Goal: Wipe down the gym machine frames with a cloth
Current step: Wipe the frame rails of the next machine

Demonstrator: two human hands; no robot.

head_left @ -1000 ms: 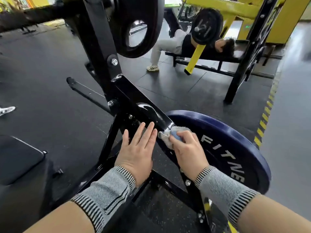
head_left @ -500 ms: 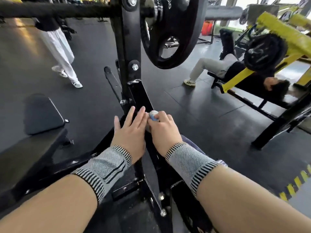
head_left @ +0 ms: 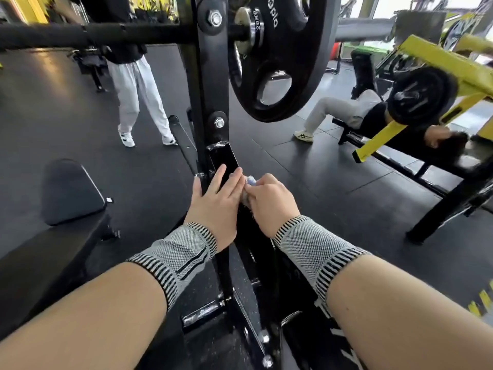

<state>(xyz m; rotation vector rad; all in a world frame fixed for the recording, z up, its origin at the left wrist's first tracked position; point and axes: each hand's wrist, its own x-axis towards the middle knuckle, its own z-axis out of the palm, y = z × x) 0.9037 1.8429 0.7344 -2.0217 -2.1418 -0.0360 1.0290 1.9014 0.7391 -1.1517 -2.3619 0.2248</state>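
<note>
The cloth (head_left: 250,182) sits just below the middle of the view, bunched in the right hand (head_left: 269,202), and only a small pale and blue fold peeks out above the knuckles. The right fingers (head_left: 262,184) are curled tight around the wad, pressing it against the right side of the black frame bar (head_left: 224,158). The left hand (head_left: 216,201) lies flat on the same bar just beside it, at about 9 o'clock from the cloth, with its fingers (head_left: 221,173) straight and close together.

The cloth looks soft, light and limp, so it probably takes whatever shape the grip gives it. Holding it balled in the palm, as here, likely gives the firmest rub on a narrow edge, while opening it out would cover more of the flat face.

The frame is stiff painted steel with a glossy finish, probably slick under fabric, and it is fixed, so it should not give under pressure. A scuffed edge and a bolt (head_left: 219,122) lie at 12 o'clock from the hands, and the fabric could snag there. The black weight plate (head_left: 301,49) hangs higher, at about 1 o'clock, near enough to the bar to crowd an upward stroke.
</note>
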